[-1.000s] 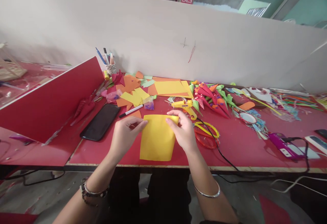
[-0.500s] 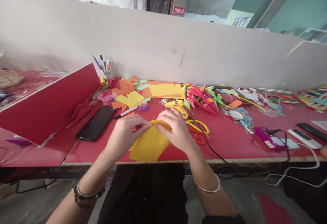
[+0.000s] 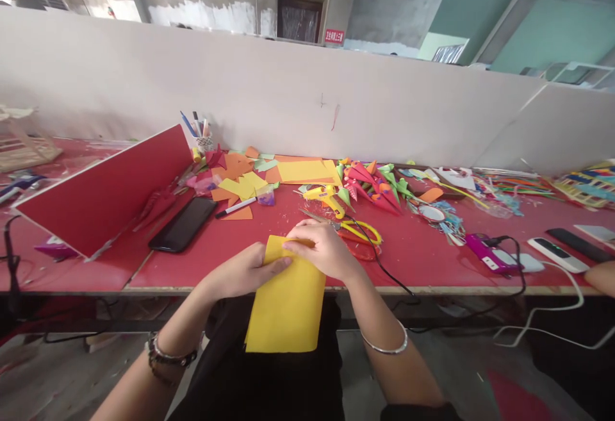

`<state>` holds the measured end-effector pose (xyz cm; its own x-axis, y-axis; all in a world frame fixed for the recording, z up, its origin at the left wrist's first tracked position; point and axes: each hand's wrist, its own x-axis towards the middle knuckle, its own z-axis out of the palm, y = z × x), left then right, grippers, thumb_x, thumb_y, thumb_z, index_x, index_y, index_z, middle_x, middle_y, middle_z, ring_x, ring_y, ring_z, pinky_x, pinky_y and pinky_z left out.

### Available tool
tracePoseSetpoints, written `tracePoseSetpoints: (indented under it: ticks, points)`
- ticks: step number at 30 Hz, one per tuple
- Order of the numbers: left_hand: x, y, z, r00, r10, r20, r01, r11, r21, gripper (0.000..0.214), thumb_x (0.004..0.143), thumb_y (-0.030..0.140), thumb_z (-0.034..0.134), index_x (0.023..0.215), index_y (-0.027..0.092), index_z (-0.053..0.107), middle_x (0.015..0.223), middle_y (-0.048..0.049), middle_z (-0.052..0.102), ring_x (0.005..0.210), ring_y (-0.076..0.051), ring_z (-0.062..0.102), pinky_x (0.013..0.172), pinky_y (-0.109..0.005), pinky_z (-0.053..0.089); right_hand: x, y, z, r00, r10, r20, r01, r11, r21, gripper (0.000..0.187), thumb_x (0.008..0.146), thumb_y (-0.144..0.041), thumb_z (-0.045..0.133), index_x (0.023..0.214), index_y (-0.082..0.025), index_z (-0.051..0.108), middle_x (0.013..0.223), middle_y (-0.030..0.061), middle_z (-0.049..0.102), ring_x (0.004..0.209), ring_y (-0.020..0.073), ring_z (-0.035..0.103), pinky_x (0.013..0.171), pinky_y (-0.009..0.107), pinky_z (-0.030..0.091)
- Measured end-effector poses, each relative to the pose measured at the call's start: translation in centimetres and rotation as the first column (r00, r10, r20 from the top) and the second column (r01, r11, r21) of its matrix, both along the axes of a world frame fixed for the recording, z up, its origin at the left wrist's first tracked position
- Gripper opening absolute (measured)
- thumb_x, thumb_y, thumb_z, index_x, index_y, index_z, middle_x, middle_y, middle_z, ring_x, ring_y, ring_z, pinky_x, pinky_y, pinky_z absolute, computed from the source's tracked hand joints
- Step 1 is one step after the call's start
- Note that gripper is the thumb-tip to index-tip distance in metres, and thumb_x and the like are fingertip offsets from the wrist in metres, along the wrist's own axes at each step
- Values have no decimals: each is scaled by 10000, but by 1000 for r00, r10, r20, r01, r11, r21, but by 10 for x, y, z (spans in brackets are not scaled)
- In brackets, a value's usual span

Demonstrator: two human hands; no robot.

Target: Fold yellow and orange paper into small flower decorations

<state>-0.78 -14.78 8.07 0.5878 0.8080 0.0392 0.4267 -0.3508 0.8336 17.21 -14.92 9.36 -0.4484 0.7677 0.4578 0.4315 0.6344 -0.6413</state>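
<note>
Yellow paper in play, its top end over the near edge of the red table, the rest dropping past it in front of the dark-clothed lap! Long axis runs close to twelve-to-six, top end leaning a touch towards one, bottom corner at seven. How many layers? Cannot tell.

Left hand comes in from eight, thumb flat on the front, fingers tucked behind, gripping the left edge. Right hand from four, thumb and fingers pinching the top edge, and there's a curl in the paper right there!

Now the count, clock centred on the paper. One black phone at ten. One marker and, farther out, one pen cup, both at eleven. One yellow glue gun at one, a heap of paper cones beyond it, too tangled to number. Two: yellow and red scissor handles, one pair or two, cannot tell. One purple power strip, nearly three.
</note>
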Motion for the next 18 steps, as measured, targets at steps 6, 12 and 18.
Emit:
tracePoseSetpoints:
  ticks: [6,12,18]
  points:
    - [-11,0,-15,999,13,45,-7,992,-127,334,806,433,436,832,130,574,663,-17,616,553,-137,562,446,-191,408,3,7,-21,977,-80,-200,32,972,-233,208,747,-355,564,654,-169,576,642,-13,575,633,118,519,582,217,379]
    - [-26,7,-39,989,130,74,-123,988,-96,342,816,441,427,885,128,546,798,-46,644,689,-184,608,553,-226,479,-17,9,-62,756,-284,-590,-138,811,-568,268,688,-389,615,854,-184,566,745,17,617,688,158,575,623,263,439]
    - [-29,15,-63,985,167,33,-165,985,-58,376,805,461,427,860,117,566,764,-49,651,661,-190,605,533,-229,475,-22,10,-90,790,-284,-543,-125,793,-596,335,715,-465,560,813,-149,607,748,41,622,683,171,564,619,277,430]
